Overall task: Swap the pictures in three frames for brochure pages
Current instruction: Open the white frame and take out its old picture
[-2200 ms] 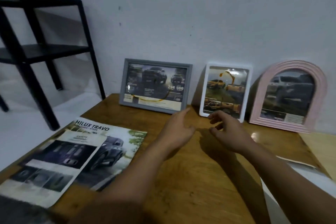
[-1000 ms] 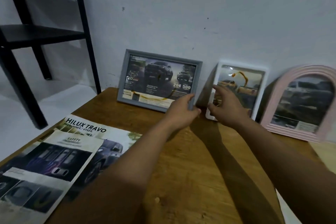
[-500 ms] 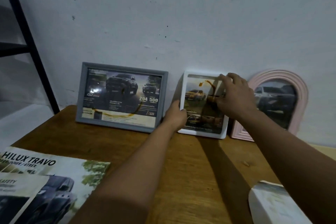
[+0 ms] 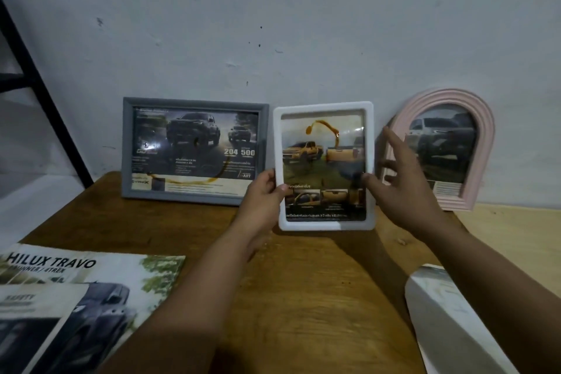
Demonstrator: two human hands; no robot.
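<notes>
Three frames with truck brochure pages stand against the wall on a wooden table (image 4: 303, 297). The grey frame (image 4: 194, 149) is on the left and the pink arched frame (image 4: 484, 130) on the right. Between them the white frame (image 4: 323, 161) is held upright, facing me, nearer than the other two. My left hand (image 4: 264, 197) grips its left edge, thumb on the front. My right hand (image 4: 403, 185) is at its right edge with fingers spread and straight, the thumb touching the rim.
A Hilux Travo brochure (image 4: 91, 276) with a loose page on top lies at the front left of the table. A white sheet (image 4: 449, 313) lies at the front right. A black shelf leg (image 4: 45, 100) stands left of the table.
My hands reached from mid-table to the white frame. My left hand took its left edge and the frame came off the wall toward me. My right hand slid off its front to the right edge.
</notes>
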